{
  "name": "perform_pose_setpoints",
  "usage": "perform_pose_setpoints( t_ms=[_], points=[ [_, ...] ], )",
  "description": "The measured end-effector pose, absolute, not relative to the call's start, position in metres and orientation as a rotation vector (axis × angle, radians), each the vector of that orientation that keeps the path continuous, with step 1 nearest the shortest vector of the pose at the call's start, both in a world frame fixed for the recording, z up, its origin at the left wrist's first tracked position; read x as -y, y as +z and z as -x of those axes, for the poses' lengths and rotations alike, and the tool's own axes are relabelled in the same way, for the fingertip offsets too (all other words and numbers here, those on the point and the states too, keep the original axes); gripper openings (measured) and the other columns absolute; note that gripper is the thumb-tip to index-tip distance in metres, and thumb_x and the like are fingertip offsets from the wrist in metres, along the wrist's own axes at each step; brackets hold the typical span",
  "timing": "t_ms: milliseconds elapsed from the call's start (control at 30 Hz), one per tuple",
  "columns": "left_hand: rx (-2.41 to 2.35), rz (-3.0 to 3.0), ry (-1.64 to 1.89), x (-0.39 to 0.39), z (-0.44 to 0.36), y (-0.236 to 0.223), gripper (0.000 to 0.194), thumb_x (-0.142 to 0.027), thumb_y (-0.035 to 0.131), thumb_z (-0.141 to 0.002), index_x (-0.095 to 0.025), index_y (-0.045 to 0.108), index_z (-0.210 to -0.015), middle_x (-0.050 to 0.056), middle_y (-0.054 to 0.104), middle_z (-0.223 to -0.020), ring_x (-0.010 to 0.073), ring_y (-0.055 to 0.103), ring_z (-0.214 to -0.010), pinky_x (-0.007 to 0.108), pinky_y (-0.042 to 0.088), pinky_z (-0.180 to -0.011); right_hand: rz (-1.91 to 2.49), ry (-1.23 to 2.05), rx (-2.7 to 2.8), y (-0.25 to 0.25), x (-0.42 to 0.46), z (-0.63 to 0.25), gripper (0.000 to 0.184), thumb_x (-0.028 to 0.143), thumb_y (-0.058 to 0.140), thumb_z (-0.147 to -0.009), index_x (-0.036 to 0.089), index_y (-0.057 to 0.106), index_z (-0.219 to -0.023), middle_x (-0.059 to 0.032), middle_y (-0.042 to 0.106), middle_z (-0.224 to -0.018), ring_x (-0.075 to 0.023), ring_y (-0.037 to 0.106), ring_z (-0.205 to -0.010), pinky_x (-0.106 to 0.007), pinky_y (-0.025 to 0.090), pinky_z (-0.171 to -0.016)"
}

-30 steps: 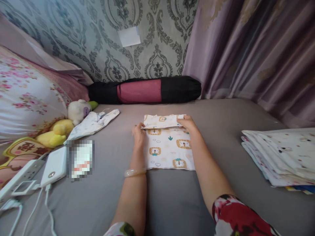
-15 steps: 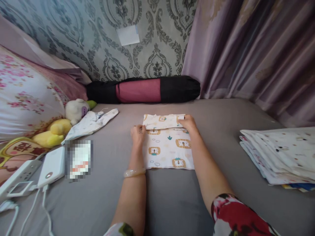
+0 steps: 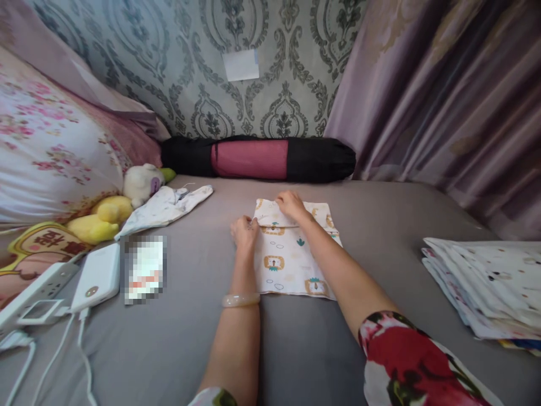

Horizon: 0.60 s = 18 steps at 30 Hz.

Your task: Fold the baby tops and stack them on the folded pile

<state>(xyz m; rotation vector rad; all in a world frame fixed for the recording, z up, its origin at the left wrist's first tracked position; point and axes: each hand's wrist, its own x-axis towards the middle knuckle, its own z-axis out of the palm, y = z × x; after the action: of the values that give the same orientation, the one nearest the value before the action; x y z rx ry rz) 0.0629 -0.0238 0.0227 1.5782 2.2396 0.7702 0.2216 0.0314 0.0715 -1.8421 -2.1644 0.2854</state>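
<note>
A white cloth [image 3: 291,265] printed with tan lions and green leaves lies on the bed, its far part folded over toward me as a flap. At the flap's left end, my left hand [image 3: 245,232] is closed with thumb and fingers pinching the cloth's edge. My right hand [image 3: 291,206] rests on top of the flap near its far edge, fingers loosely bent and not gripping it. My right forearm crosses over the cloth's right part and hides some of it.
A stack of folded cloths [image 3: 486,282] lies at the right. On the left are a small white garment [image 3: 164,208], plush toys [image 3: 99,217], a white power bank [image 3: 96,276] with cables, and a power strip [image 3: 40,287]. A black-and-pink bag [image 3: 249,159] lies along the wall.
My right hand has let go of the flap's right corner and moved left onto its top. My left hand still pinches the left edge. The view has shifted slightly.
</note>
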Motion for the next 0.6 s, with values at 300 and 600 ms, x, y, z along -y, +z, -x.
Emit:
perform_pose_setpoints(
  t_ms=[300, 600],
  points=[
    [-2.283, -1.548, 0.705, 0.027, -0.065, 0.028, 0.029, -0.037, 0.048, -0.090, -0.018, 0.070, -0.096, 0.014, 0.070, -0.100, 0.0293, 0.059, -0.105, 0.036, 0.042, -0.083, 1.926, 0.348, 2.239, 0.055, -0.071, -0.162, 0.037, 0.032, 0.040, -0.097, 0.015, 0.068, -0.114, -0.0175, 0.055, -0.132, -0.0315, 0.043, -0.126, -0.043, 0.035, -0.100],
    [-2.306, -1.546, 0.737, 0.029, -0.067, 0.030, 0.026, -0.023, 0.049, -0.087, -0.020, 0.067, -0.105, 0.014, 0.067, -0.104, 0.0294, 0.058, -0.105, 0.038, 0.042, -0.085, 1.877, 0.280, 2.117, 0.031, -0.083, -0.153, 0.030, 0.031, 0.043, -0.096, 0.017, 0.065, -0.111, -0.0142, 0.059, -0.124, -0.0289, 0.047, -0.119, -0.039, 0.037, -0.096]
  ],
)
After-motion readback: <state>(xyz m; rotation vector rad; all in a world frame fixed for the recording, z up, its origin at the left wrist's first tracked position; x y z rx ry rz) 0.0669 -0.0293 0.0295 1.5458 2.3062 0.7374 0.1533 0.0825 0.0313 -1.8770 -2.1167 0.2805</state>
